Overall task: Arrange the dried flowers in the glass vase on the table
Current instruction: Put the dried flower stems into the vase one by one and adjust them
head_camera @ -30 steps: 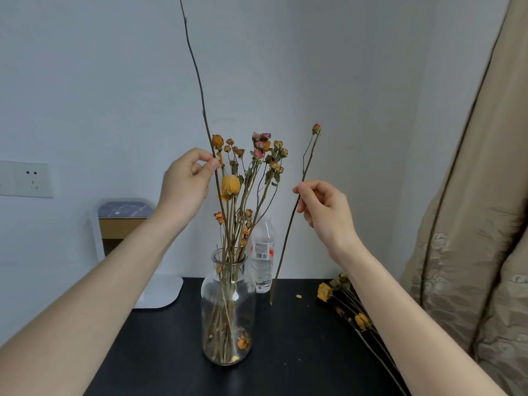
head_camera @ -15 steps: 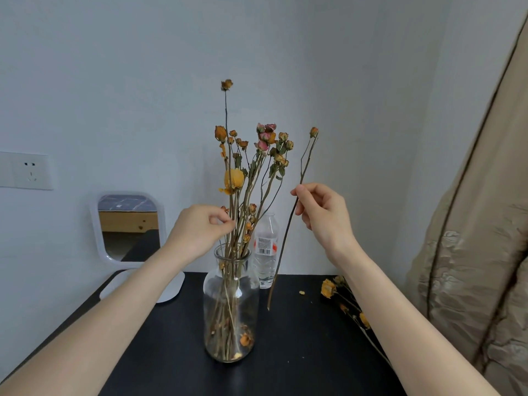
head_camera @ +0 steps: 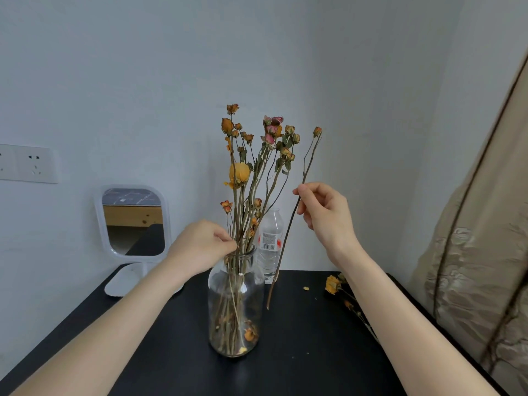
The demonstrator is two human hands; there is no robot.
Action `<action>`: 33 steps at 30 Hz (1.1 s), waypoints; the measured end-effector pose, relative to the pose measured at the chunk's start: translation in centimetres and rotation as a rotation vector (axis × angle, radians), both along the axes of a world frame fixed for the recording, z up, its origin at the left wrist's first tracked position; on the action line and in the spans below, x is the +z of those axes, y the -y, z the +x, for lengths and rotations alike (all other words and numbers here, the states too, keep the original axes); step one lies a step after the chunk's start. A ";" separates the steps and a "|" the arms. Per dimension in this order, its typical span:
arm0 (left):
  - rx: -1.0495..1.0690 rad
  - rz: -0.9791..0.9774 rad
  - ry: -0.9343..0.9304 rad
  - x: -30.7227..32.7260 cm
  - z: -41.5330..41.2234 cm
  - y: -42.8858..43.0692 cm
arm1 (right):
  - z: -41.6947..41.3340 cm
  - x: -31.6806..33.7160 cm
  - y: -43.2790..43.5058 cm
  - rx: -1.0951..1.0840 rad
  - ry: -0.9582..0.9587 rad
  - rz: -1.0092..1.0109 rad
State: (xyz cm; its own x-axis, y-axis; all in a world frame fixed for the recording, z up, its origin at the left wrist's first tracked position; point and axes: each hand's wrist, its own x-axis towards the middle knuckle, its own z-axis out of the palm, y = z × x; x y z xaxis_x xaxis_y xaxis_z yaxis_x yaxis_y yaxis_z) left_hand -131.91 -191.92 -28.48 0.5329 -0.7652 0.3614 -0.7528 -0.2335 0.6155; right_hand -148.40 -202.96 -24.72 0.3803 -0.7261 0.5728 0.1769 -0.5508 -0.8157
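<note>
A clear glass vase [head_camera: 217,298] stands on the black table [head_camera: 300,347] and holds a bunch of dried roses [head_camera: 251,155] in orange, yellow and pink. My left hand [head_camera: 200,247] is at the vase's mouth, its fingertips pinched on a thin stem among the bunch. To the right of the vase, my right hand [head_camera: 325,215] pinches a single long dried stem [head_camera: 285,241] with one small bud at its top. That stem hangs tilted, its lower end just above the table beside the vase.
More dried flowers [head_camera: 343,295] lie on the table at the right. A plastic water bottle [head_camera: 270,244] stands behind the vase, a white stand mirror [head_camera: 133,221] at the back left. A beige curtain [head_camera: 471,252] hangs on the right, with a wall socket [head_camera: 28,164] at the left.
My left hand has slid a long stem down into the vase, dropping from bloom height to the vase's mouth. My right hand has stayed almost still with its single stem.
</note>
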 end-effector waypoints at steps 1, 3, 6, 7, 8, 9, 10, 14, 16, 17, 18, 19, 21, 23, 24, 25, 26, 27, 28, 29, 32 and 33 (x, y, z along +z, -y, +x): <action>0.051 -0.074 0.005 -0.3 -0.2 -0.3 | 0.0 0.0 0.0 0.001 0.012 0.004; 0.130 -0.246 -0.041 -1.5 -0.4 -0.7 | 0.0 0.2 -0.1 0.005 0.052 0.010; 0.068 -0.331 -0.235 -3.2 -0.2 -0.3 | 0.0 0.8 -0.2 -0.010 0.120 -0.014; 0.018 -0.291 -0.283 -3.7 -0.1 0.1 | 0.1 1.0 -0.2 -0.023 0.138 -0.030; -0.032 -0.237 -0.329 -4.0 -0.1 0.5 | 0.1 1.3 -0.2 -0.037 0.157 -0.045; -0.078 -0.183 -0.384 -4.2 -0.2 0.9 | 0.1 1.5 -0.2 -0.050 0.176 -0.058; -0.121 -0.131 -0.444 -4.4 -0.3 1.2 | 0.1 1.7 -0.2 -0.063 0.195 -0.071; -0.150 -0.097 -0.526 -6.0 -0.3 2.4 | 0.0 2.6 -0.2 -0.129 0.256 -0.149; -0.106 -0.171 -0.522 -6.7 -0.3 2.9 | 0.0 2.9 0.0 -0.151 0.273 -0.183; -0.085 -0.195 -0.498 -7.0 -0.3 3.1 | 0.0 3.1 0.0 -0.154 0.281 -0.194; -0.069 -0.209 -0.462 -7.4 -0.3 3.3 | 0.0 3.2 0.0 -0.150 0.288 -0.202; -0.062 -0.219 -0.427 -7.6 -0.2 3.4 | 0.1 3.3 0.0 -0.146 0.292 -0.210; -0.069 -0.238 -0.384 -7.9 -0.1 3.4 | 0.4 3.2 0.0 -0.140 0.280 -0.226; -0.084 -0.250 -0.367 -8.1 0.1 3.3 | 0.8 2.8 0.0 -0.124 0.249 -0.235; -0.093 -0.253 -0.364 -8.2 0.2 3.3 | 1.0 2.6 0.0 -0.113 0.228 -0.237; -0.102 -0.253 -0.363 -8.2 0.2 3.3 | 1.2 2.3 0.0 -0.103 0.205 -0.240; -0.112 -0.250 -0.367 -8.3 0.3 3.3 | 1.4 2.1 0.0 -0.093 0.180 -0.241; -0.118 -0.245 -0.373 -8.3 0.4 3.2 | 1.6 1.8 0.0 -0.079 0.156 -0.239; -0.123 -0.241 -0.377 -8.4 0.5 3.2 | 1.8 1.6 0.0 -0.065 0.132 -0.237; -0.124 -0.236 -0.381 -8.4 0.6 3.2 | 2.0 1.4 -0.1 -0.054 0.105 -0.237; -0.132 -0.231 -0.388 -8.6 0.7 3.2 | 2.7 0.9 -0.2 -0.052 -0.018 -0.272; -0.137 -0.233 -0.392 -8.6 0.7 3.2 | 3.0 0.6 -0.3 -0.062 -0.071 -0.297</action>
